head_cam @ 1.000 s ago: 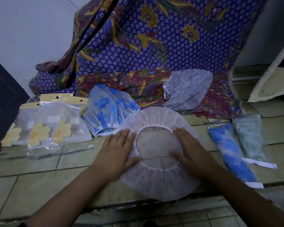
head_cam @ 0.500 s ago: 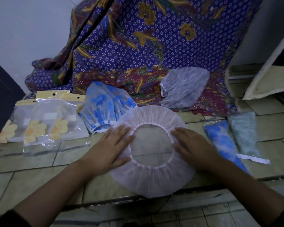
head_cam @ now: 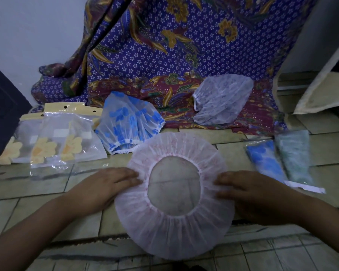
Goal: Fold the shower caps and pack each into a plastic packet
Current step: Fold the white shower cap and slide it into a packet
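Flat hands (head_cam: 106, 184) press round, gathered shower cap (head_cam: 172, 227).

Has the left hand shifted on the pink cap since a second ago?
Yes. The left hand has slid outward, away from the opening of the pink cap; its fingertips now lie on the outer ruffle.

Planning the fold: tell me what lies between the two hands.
In the head view, the pink shower cap lies flat, opening up, between left hand and right hand; both press its rim.
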